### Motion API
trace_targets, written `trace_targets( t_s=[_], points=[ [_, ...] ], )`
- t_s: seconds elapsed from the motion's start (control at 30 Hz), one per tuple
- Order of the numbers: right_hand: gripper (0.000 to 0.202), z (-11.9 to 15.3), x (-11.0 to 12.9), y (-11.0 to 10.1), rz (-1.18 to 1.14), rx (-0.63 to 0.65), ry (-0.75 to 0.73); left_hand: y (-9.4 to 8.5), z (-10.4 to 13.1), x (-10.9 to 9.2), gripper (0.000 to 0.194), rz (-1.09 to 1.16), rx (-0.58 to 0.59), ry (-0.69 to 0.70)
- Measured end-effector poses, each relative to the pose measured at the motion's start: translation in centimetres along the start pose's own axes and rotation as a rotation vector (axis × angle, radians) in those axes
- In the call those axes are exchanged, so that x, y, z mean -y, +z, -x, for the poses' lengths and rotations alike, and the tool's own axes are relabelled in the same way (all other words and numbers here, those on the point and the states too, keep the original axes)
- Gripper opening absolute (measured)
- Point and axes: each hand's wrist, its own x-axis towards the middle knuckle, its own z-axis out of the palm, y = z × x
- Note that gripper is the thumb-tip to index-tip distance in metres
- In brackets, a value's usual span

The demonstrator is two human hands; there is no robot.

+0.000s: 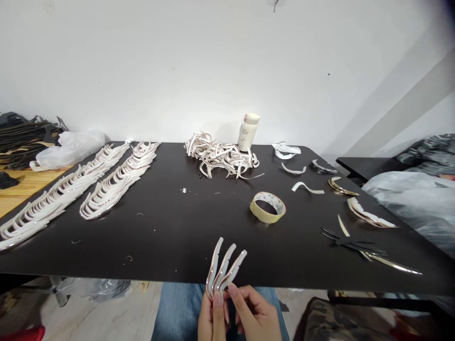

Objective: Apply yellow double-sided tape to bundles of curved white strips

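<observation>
Three curved white strips with shiny rose-gold edges fan upward at the table's front edge. My left hand is closed on their lower ends, its thumb laid over them. My right hand pinches the lower end of the rightmost strip between thumb and fingers. Part of the fingers of both hands is hidden behind the strips and palms. Beyond the hands lies a roll of yellowish tape on the black table.
Overlapping rows of similar strips run along the left. A tangled strip pile lies at the back beside a cream bottle. Loose black and gold pieces lie at right. Plastic bags flank the table.
</observation>
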Motion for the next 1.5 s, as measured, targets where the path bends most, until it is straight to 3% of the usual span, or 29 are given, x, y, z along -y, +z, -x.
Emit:
trace_targets(
  t_s=[0.17, 0.3, 0.43, 0.5, 0.57, 0.67, 0.8, 0.93, 1.03, 1.13, 1.23, 1.37, 1.5],
  points=[
    [0.046, -1.3, 2.2, -3.5, 0.111, -0.199, -0.173, -0.4, -0.5, -0.9, 0.062, -0.049, 0.088, 0.002],
    [0.043, -6.2, 6.6, -8.7, 0.235, -0.381, -0.322, -0.6, -0.4, -1.0, 0.064, -0.06, 0.093, -0.018],
    [0.066, -13.8, 10.3, -11.9, 0.582, -0.362, -0.383, -0.8, -0.3, -1.0, 0.062, -0.108, 0.084, -0.046],
    [0.07, -17.2, 11.1, -12.1, 0.742, -0.239, -0.323, -0.8, -0.4, -1.2, 0.06, -0.108, 0.077, -0.058],
    [0.06, -19.7, 11.4, -11.6, 0.789, -0.127, -0.284, -0.8, -0.5, -1.4, 0.061, -0.102, 0.097, -0.071],
    [0.029, -21.4, 11.5, -10.5, 0.833, -0.048, -0.255, -0.7, -0.7, -1.8, 0.065, -0.106, 0.168, -0.05],
    [0.019, -20.7, 11.6, -9.5, 0.84, -0.064, -0.277, -0.6, -0.7, -2.3, 0.069, -0.104, 0.209, -0.029],
    [0.019, -17.1, 11.7, -8.1, 0.681, 0.016, -0.368, -0.7, -0.4, -2.9, 0.07, -0.146, 0.242, -0.061],
    [0.017, -12.6, 11.8, -6.5, 0.391, 0.212, -0.564, -0.7, -0.2, -3.2, 0.07, -0.203, 0.242, -0.076],
    [0.023, -8.3, 11.4, -4.8, 0.43, 0.478, -0.885, -0.8, 0.0, -3.5, 0.067, -0.191, 0.253, -0.109],
    [0.033, -6.1, 9.8, -3.0, 0.593, 0.685, -1.054, -1.0, 0.2, -3.9, 0.061, -0.142, 0.308, -0.152],
    [0.035, -6.2, 7.7, -1.7, 0.641, 0.708, -1.038, -1.6, 0.3, -4.5, 0.051, -0.086, 0.412, -0.198],
    [0.041, -6.9, 8.6, -1.6, 0.538, 0.716, -0.953, -1.8, 0.0, -4.8, 0.048, -0.077, 0.472, -0.159]
  ],
)
